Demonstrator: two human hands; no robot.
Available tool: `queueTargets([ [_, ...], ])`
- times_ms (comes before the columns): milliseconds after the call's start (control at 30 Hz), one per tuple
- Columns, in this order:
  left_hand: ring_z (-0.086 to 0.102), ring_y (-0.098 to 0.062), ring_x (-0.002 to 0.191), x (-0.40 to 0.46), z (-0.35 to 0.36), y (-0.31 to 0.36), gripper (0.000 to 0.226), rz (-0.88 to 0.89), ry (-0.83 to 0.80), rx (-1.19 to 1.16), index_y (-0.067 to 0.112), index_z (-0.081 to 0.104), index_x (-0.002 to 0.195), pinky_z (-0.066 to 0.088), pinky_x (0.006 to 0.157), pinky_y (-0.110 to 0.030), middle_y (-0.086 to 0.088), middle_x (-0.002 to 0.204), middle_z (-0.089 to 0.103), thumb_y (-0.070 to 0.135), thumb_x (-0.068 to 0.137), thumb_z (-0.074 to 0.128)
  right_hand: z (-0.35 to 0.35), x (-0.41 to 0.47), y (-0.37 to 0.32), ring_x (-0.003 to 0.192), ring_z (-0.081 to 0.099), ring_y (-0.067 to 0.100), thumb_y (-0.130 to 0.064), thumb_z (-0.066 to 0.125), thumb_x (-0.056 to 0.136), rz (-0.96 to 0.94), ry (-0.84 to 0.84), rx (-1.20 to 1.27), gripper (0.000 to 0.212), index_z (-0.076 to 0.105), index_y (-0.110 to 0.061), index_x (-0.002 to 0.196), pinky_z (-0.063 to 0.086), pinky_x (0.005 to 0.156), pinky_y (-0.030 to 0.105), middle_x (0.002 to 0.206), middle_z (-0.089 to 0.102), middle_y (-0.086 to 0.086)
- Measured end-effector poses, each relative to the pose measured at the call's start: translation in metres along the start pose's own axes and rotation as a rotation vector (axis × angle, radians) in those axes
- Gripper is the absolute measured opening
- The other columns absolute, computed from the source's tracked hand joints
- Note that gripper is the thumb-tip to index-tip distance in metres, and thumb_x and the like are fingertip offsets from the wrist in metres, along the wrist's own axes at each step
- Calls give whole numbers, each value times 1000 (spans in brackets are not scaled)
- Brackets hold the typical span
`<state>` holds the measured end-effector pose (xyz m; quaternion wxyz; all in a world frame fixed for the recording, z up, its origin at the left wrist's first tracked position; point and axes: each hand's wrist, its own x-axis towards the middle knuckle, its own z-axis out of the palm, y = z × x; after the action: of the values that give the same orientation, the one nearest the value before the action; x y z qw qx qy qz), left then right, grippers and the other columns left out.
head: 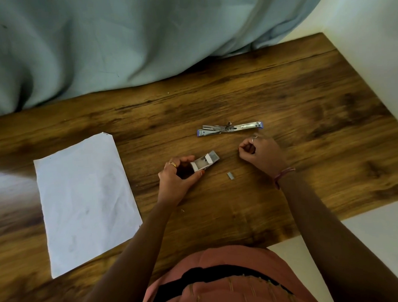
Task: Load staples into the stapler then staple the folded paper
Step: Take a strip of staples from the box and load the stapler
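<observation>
Both bare forearms reach over the table (281,91): the left hand (175,176) pinches the opened staple box (204,162), the right hand (260,152) is curled (contents hidden). One staple strip (230,175) lies loose; the stapler (230,128) lies unfolded, seemingly unloaded, and the paper (85,200) waits unstapled, well left.

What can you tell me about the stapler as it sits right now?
The stapler lies swung fully open and flat on the wooden table, its two arms stretched in one line. It looks like bare silvery metal with purple ends, the hinge and spring at the middle. Nothing touches it: the right hand is curled just in front of it, the left hand holds the small staple box. Whether staples are in the channel is too small to tell.
</observation>
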<state>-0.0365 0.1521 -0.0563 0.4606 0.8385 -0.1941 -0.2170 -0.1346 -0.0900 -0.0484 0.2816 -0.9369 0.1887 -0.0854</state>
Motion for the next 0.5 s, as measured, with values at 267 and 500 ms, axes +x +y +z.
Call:
queueTargets([
  [267,50,-12,114,-1,1,-1,41,32,1,33,53,50,101,47,96,-49,31,110,49,45,69,74,6,1,-46,81,59,7,-22,64,86,-197,-125,199,12,70,-13,92,47,73,15,89,66,-3],
  [500,51,-5,109,1,-1,-3,40,74,16,34,54,50,98,46,97,-49,30,107,52,41,71,76,25,6,-64,75,54,9,-27,61,90,-255,-236,128,17,71,-15,98,39,63,16,90,59,1],
])
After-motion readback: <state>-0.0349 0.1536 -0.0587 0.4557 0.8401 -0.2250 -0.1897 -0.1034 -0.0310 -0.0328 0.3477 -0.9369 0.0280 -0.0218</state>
